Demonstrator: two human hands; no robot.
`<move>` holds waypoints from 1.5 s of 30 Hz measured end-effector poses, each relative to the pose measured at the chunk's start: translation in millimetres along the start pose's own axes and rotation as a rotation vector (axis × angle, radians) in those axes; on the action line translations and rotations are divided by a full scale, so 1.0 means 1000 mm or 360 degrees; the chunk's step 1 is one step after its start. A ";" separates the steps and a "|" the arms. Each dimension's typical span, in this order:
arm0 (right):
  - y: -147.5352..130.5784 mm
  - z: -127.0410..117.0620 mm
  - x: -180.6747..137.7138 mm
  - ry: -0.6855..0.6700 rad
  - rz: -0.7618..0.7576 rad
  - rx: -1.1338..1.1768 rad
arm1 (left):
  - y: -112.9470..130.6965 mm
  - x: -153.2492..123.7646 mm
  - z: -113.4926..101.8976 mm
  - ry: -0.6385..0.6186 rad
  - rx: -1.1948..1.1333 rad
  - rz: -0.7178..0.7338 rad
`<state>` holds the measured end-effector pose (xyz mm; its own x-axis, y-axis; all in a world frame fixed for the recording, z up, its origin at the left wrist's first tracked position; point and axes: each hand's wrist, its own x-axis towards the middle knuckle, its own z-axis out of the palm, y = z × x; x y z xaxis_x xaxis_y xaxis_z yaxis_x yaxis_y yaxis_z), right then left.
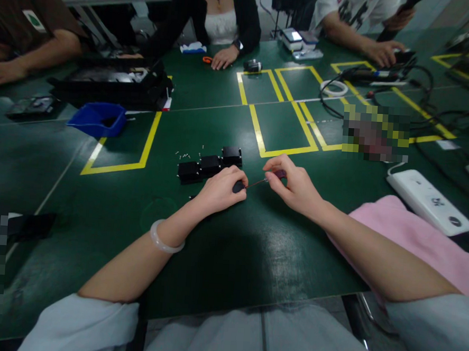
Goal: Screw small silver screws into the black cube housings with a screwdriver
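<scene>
My left hand is closed around a small black part, most of it hidden by the fingers. My right hand grips a screwdriver with a dark reddish handle; its thin shaft points left, toward the black part. Whether the tip touches the part is too small to tell. Just beyond my left hand stand three black box-shaped pieces in a slanting row: a near-left box, a middle box and a far-right box. Several tiny screws lie scattered behind them.
A blue bin sits at the left, before a large black housing. To the right are a white power strip, a pink cloth and tangled black cables. Across the green table, marked with yellow tape, sit several other people.
</scene>
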<state>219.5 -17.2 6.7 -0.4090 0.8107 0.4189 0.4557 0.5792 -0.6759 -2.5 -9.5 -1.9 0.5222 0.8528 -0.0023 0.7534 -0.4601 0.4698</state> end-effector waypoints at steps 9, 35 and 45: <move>0.001 -0.002 0.002 -0.0025 -0.0007 0.0021 | -0.001 0.000 0.000 0.0001 -0.0001 0.0006; 0.003 -0.002 0.002 0.0006 -0.0075 0.0021 | 0.000 -0.001 -0.001 -0.0023 0.0002 -0.0028; 0.002 0.000 0.001 0.0029 -0.0125 0.0008 | -0.001 -0.001 0.000 -0.0018 0.0011 -0.0022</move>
<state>220.3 -15.0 5.5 -0.4291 0.7642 0.4815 0.4189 0.6407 -0.6434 -3.4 -10.0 -2.3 0.5164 0.8562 -0.0188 0.7632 -0.4501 0.4636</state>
